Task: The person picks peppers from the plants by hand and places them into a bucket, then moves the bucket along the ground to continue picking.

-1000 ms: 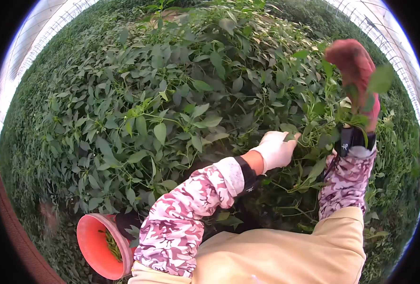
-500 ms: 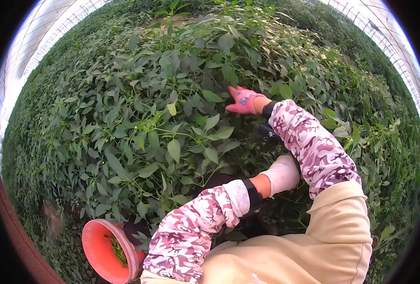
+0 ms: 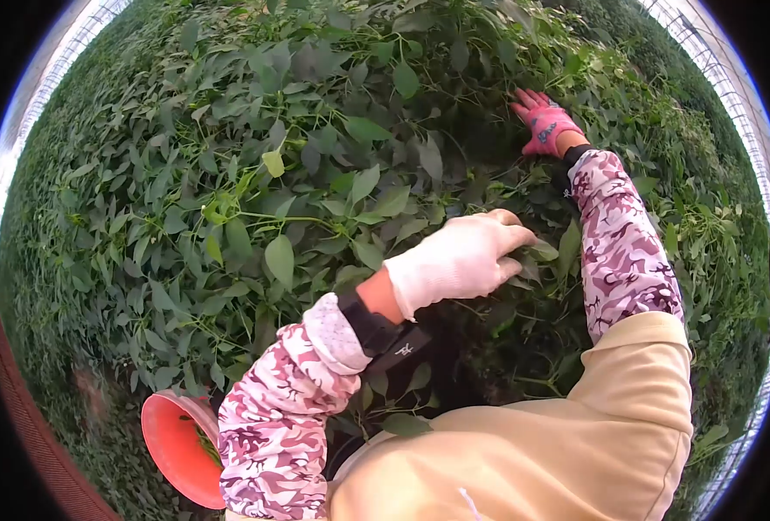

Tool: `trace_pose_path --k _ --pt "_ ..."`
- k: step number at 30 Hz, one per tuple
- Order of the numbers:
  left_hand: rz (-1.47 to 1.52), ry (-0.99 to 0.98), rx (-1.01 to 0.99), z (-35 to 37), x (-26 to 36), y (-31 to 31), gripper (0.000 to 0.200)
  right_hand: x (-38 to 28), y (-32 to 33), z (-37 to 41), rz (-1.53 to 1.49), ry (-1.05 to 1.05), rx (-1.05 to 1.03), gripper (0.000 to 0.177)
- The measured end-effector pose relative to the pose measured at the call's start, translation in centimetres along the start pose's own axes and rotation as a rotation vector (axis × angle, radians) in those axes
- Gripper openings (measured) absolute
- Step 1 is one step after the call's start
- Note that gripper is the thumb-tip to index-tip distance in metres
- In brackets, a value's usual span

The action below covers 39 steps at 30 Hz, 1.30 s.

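Note:
My left hand (image 3: 463,262), in a white glove, reaches rightward over the middle of the leafy plants (image 3: 350,208). Its thumb and fingers are apart beside some leaves (image 3: 543,252), and I see nothing held between them. Farther up and to the right, my right hand (image 3: 548,124) wears a pink glove with a dark print. Its fingers are spread against the foliage, at the edge of a dark gap among the stems. The fruit on the plants, if any, is hidden by leaves.
A red bucket (image 3: 170,447) sits tilted at the lower left, with slim green pods (image 3: 207,445) partly visible inside. Dense plants surround me on both sides. Pale greenhouse walls (image 3: 723,61) curve along the far edges.
My left hand has risen from low near my body into the foliage, its fingers now visible. My right hand has moved up and right, leaving a dark gap in the leaves. The view has shifted.

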<state>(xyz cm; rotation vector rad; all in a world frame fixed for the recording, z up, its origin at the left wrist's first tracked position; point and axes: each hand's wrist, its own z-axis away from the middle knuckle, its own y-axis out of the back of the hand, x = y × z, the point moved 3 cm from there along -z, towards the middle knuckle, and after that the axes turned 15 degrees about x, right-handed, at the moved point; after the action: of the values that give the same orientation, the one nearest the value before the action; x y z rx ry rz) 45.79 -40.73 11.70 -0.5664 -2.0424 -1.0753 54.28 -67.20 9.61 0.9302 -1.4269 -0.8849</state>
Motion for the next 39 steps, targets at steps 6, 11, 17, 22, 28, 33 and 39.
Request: trace_pose_path --k 6,11,17,22,28,33,39 --pt "-0.145 0.170 0.164 1.8 -3.7 4.4 0.036 -0.8 -0.7 0.7 -0.073 0.175 0.155 0.086" --pt "-0.114 0.339 0.171 2.0 -7.0 4.9 0.044 -4.3 -1.8 1.4 0.079 0.404 0.339 0.071" --pt "-0.212 0.538 0.098 3.5 -9.1 5.2 0.044 -10.5 -5.2 5.2 -0.324 0.532 -0.008 0.049" --pt "-0.357 0.481 0.177 4.2 -9.0 6.8 0.041 -8.6 -1.1 5.8 -0.186 0.052 -0.664 0.051" --pt "-0.954 0.469 0.114 5.3 -8.5 6.9 0.041 -3.5 -5.1 4.5 -0.672 -0.148 -0.025 0.061" --pt "-1.072 0.555 0.172 6.0 -8.0 8.0 0.050 1.7 -6.1 0.6 -0.527 -0.465 0.079 0.070" --pt "-1.110 0.557 0.225 7.3 -8.2 9.2 0.049 6.9 -2.6 0.2 -0.560 -0.653 0.387 0.071"
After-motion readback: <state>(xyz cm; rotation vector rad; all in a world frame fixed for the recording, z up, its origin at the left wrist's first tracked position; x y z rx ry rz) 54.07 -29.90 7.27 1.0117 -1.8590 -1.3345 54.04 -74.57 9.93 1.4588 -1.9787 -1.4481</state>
